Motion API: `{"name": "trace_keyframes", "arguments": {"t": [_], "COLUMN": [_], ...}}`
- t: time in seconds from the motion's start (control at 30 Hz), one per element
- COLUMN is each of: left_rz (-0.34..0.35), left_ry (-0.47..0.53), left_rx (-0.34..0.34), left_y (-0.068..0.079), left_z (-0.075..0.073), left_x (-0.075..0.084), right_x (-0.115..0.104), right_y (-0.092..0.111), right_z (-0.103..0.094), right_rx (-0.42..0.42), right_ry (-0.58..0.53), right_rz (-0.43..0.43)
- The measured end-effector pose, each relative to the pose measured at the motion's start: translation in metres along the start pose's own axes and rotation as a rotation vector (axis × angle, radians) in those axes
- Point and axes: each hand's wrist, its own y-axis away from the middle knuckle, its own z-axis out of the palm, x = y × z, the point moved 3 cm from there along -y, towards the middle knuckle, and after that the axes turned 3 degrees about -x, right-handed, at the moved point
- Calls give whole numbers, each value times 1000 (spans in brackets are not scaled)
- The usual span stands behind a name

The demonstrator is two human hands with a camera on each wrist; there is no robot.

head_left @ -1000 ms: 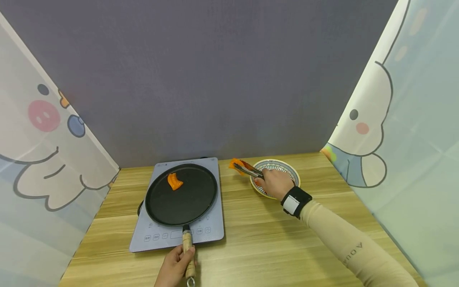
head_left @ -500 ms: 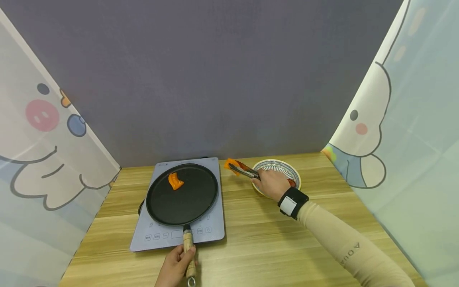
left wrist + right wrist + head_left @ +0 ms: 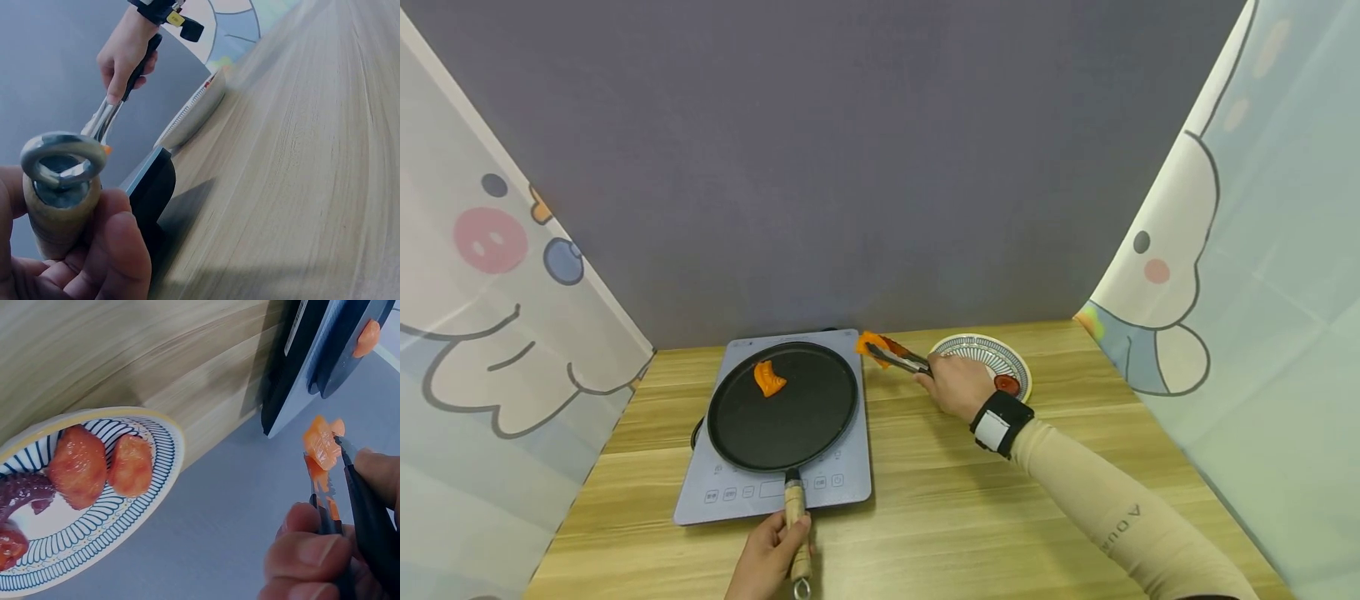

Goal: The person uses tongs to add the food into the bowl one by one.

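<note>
My left hand grips the wooden handle of a flat black frying pan. A wavy orange food piece lies toward the pan's back left. With my right hand I hold black-handled tongs, and their tips pinch a second orange food piece. That piece is raised just right of the cooktop's back corner. Below and behind the right hand is a patterned plate, carrying reddish slices and a dark purple curled piece.
The pan sits on a light grey induction cooktop at the left of the wooden table. A grey wall stands behind, and cartoon-printed panels border both sides.
My right hand has moved left with the tongs and the orange piece, away from the plate toward the cooktop, uncovering a red slice. My left hand stays on the handle.
</note>
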Motion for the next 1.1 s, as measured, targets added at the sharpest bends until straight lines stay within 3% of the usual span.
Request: {"name": "trace_keyframes", "arguments": {"t": [0.23,0.67,1.1], "left_rz": [-4,17,40], "left_ry": [17,-19,6], "left_rx": [-8,13,-8], "left_y": [0,2,0], "left_z": [0,0,1], "left_x": [0,3,-1], "right_x": [-11,-26,-39], "right_y": [-5,-10,-13], "right_z": [-3,-2,3], "right_rx": [15,31,49], "right_ry": [3,0,49], "right_rz": [-43,-43,-66]}}
